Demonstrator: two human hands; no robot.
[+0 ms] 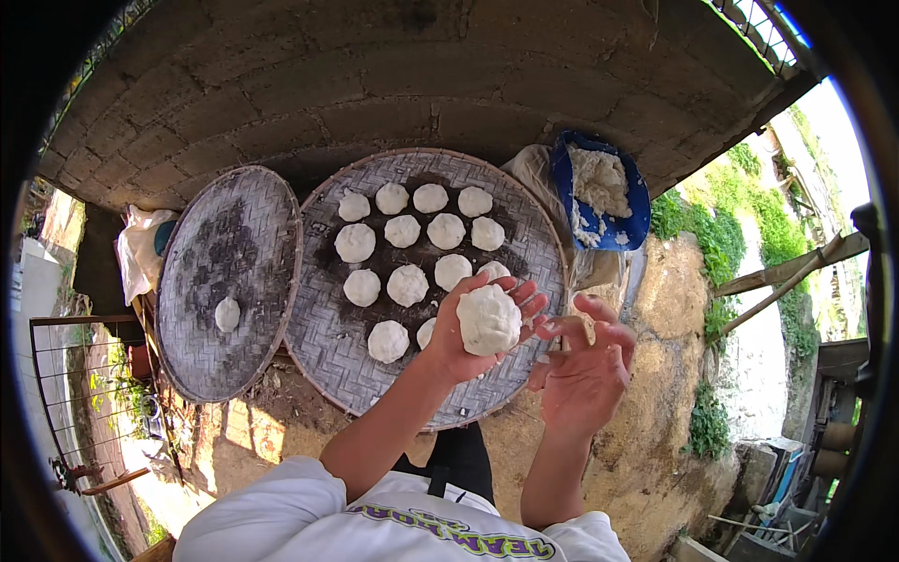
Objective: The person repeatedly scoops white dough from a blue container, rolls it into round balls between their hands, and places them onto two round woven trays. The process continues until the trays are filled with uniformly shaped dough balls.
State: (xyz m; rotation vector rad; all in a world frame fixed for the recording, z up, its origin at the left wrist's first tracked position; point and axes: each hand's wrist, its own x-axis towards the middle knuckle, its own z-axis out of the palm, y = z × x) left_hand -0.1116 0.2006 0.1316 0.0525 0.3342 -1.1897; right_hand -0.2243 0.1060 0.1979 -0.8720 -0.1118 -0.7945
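My left hand (449,342) is palm up, its fingers curled around a rough, round white ball of dough-like material (490,320). Just right of that ball, my right hand (585,370) is raised with its fingers bent and spread apart. White residue marks its fingertips. Below both hands lies a large round woven tray (323,351), where several similar white balls (407,285) sit in loose rows. My left hand and forearm cover part of the tray and some of the balls.
At the left, a smaller round woven tray (201,281) carries one white lump (228,315). A blue basin (640,211) holding crumbly white material (601,183) stands at the back right, beside a pale sack (534,169). Behind the trays rises a block wall (393,94).
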